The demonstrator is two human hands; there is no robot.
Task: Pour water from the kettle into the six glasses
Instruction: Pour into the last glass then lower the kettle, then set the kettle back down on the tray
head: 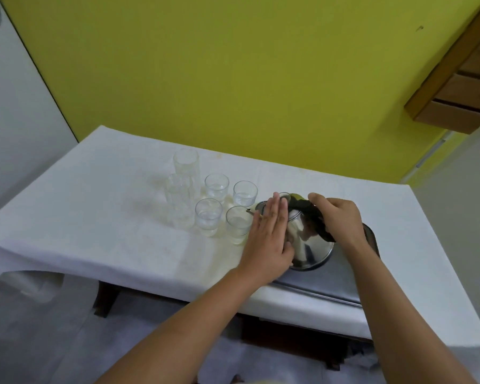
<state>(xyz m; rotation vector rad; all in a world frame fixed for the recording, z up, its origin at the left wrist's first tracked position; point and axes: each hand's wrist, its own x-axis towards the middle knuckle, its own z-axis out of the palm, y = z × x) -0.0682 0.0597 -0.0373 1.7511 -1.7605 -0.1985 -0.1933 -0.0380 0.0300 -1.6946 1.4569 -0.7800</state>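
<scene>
- Tilting toward the glasses, the steel kettle (pixel 308 245) sits near the right end of the tabletop (pixel 108 217), its base over a metal tray (pixel 330 284) at the near edge.
- The right hand (pixel 341 220) has its fingers clamped around the kettle's black handle (pixel 316 220).
- The left hand (pixel 266 239) lies flat against the kettle's side, fingers straight and together, thumb tucked low on the body.
- The spout (pixel 250 211) reaches over the rim of the near-right short glass (pixel 238 227).
- Three more short glasses (pixel 208 216) (pixel 216 187) (pixel 245 193) stand in the same cluster at the middle of the tabletop, each holding some water.
- Two tall glasses (pixel 186 169) (pixel 180 200) stand just left of them, toward the far edge; I cannot tell whether they hold water.
- A white cloth covers the tabletop, stained yellowish near the glasses.
</scene>
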